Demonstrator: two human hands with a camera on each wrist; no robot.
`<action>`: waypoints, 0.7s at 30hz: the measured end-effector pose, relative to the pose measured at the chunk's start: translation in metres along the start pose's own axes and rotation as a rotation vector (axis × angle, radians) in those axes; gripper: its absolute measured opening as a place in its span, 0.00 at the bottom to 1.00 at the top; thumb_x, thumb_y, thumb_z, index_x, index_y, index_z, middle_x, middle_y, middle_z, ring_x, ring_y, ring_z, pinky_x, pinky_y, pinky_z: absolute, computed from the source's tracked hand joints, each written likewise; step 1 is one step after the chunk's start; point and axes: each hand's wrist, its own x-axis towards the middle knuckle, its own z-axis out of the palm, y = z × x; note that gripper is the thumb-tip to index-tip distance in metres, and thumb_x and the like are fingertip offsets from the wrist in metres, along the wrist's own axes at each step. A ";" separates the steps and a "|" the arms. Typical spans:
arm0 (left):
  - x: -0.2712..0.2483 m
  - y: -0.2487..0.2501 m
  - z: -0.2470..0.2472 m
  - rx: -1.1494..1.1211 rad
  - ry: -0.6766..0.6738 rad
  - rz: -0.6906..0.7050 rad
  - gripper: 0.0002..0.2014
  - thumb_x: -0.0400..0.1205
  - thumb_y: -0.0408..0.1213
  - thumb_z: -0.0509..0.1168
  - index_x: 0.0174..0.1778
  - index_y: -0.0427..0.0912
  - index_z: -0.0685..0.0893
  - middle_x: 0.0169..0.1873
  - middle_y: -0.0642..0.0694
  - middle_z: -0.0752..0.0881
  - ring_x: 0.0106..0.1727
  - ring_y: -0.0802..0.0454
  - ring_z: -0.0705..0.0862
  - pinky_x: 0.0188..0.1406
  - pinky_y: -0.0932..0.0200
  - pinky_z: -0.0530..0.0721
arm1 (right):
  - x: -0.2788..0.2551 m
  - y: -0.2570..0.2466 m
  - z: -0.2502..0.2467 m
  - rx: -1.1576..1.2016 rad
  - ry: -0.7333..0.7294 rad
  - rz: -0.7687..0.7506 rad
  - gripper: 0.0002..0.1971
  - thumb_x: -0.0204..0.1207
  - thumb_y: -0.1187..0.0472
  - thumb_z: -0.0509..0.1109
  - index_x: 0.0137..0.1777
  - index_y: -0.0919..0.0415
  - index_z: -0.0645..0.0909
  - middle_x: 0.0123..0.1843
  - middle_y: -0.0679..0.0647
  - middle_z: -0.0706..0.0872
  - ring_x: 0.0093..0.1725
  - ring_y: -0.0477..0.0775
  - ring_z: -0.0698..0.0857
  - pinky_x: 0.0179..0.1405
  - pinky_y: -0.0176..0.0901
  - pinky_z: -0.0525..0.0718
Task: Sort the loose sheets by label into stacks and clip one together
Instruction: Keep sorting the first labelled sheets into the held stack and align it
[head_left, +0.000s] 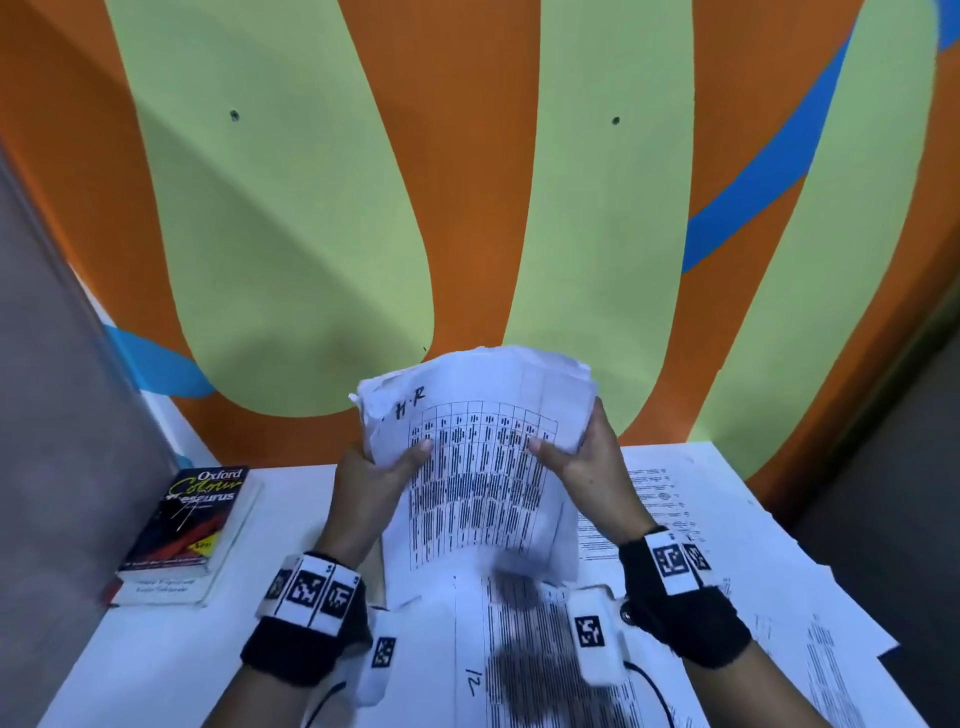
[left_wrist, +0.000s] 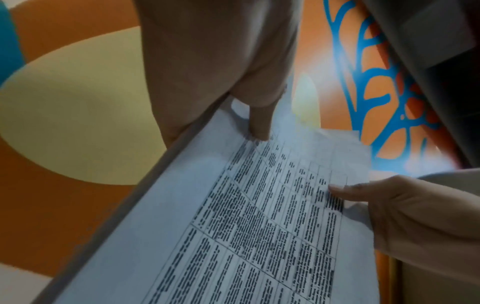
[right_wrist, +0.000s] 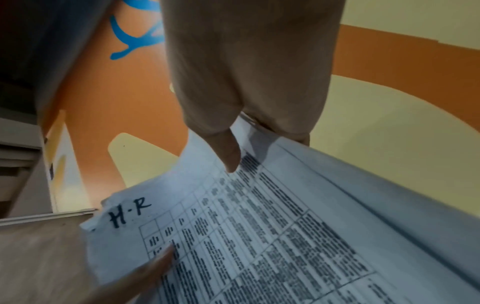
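A stack of printed sheets (head_left: 483, 467) with a table of text and the handwritten label "H-R" (right_wrist: 128, 214) at its top corner is held upright above the table. My left hand (head_left: 379, 467) grips its left edge, thumb on the front. My right hand (head_left: 576, 452) grips the right edge the same way. In the left wrist view the left thumb (left_wrist: 259, 121) presses on the stack (left_wrist: 246, 226), and the right thumb (right_wrist: 228, 154) does so in the right wrist view. The fingers behind the paper are hidden.
More printed sheets (head_left: 519, 649) lie spread on the white table (head_left: 291, 519), one marked "12" (head_left: 474, 682), others to the right (head_left: 727, 545). A thesaurus book (head_left: 195, 519) sits on another book at the left. A painted wall stands close behind.
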 end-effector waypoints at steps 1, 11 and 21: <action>0.001 -0.001 -0.001 0.015 0.026 0.010 0.05 0.73 0.38 0.77 0.40 0.52 0.88 0.33 0.64 0.90 0.39 0.63 0.89 0.42 0.63 0.82 | -0.001 -0.001 -0.002 -0.029 0.020 -0.019 0.37 0.71 0.71 0.77 0.76 0.56 0.63 0.71 0.54 0.77 0.71 0.52 0.78 0.72 0.62 0.76; 0.012 0.059 0.013 0.285 -0.166 0.350 0.09 0.73 0.37 0.76 0.33 0.36 0.86 0.25 0.51 0.82 0.25 0.64 0.75 0.25 0.68 0.70 | 0.030 -0.115 -0.008 -0.949 -0.285 -0.452 0.18 0.72 0.56 0.77 0.61 0.54 0.82 0.52 0.53 0.89 0.52 0.56 0.86 0.54 0.54 0.82; 0.017 0.052 -0.008 -0.038 -0.076 0.133 0.10 0.70 0.33 0.77 0.30 0.39 0.81 0.23 0.51 0.82 0.24 0.55 0.77 0.22 0.68 0.75 | 0.033 -0.038 -0.058 -0.388 0.032 -0.081 0.18 0.59 0.62 0.86 0.47 0.55 0.83 0.38 0.55 0.90 0.38 0.48 0.88 0.41 0.45 0.83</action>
